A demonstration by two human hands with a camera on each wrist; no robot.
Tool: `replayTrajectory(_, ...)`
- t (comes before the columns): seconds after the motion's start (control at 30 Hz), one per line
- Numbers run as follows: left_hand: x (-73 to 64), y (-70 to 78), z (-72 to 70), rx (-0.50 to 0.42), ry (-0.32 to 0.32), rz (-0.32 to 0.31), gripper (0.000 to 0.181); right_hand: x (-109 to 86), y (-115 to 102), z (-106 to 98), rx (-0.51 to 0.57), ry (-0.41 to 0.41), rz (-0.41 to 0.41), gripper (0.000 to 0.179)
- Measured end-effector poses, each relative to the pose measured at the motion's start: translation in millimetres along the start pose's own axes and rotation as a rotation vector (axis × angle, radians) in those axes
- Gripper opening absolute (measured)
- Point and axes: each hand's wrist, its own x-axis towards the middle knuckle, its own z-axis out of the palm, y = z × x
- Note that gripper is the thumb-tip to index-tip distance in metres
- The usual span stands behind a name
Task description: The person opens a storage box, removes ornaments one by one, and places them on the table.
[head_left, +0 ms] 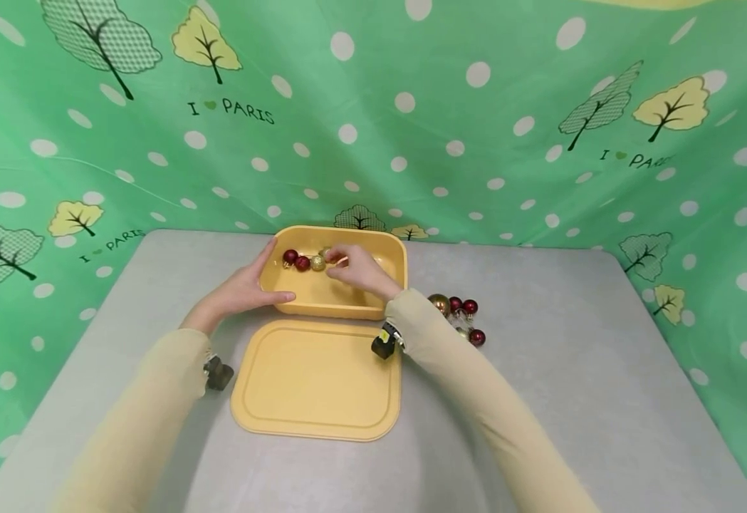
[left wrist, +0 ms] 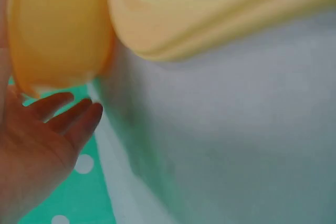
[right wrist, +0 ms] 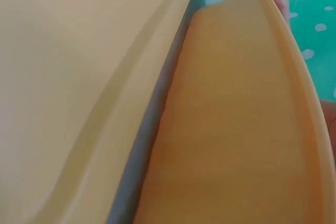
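Note:
A deep yellow plastic box stands open at the back of the table. My left hand holds its left end, thumb over the front rim and fingers along the outer side; in the left wrist view the fingers spread beside the box wall. My right hand reaches inside with bent fingers, their tips right at a gold bauble; whether they pinch it I cannot tell. Beside it lie another gold bauble and two dark red baubles. The box wall hides this hand's fingertips in the right wrist view.
A flat yellow lid lies on the grey table in front of the box. To the right is a cluster of dark red baubles with a larger bronze bauble. A green patterned cloth hangs behind.

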Motion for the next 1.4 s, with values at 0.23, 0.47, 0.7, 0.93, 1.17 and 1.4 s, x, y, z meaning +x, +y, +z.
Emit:
replayTrajectory(0.23, -1.0, 6.4, -3.1, 0.048, 0.061, 0.061, 0.109, 13.3, -2, 13, -0.036, 0.025, 0.037, 0.037)
replayTrajectory(0.47, 4.9, 5.0, -1.8, 0.084, 0.127, 0.057, 0.099, 18.0, 2, 21, -0.082, 0.030, 0.104, 0.053)
replayTrajectory(0.7, 6.9, -3.4, 3.1, 0.113, 0.089, 0.020, 0.106, 18.8, 7, 25, -0.169, -0.027, 0.102, 0.051)
replayTrajectory(0.93, 6.8, 0.0, 3.4, 0.082, 0.025, 0.008, 0.112, 20.1, 8, 26, -0.132, -0.041, 0.048, 0.054)
replayTrajectory(1.17, 5.7, 0.1, 2.7, 0.030, 0.011, -0.001, 0.118, 21.2, 8, 29, -0.177, -0.047, 0.032, 0.031)
replayTrajectory(1.4, 3.7, 2.5, 1.6, -0.034, -0.023, 0.021, 0.124, 18.7, 6, 29, -0.176, -0.047, 0.019, 0.023)
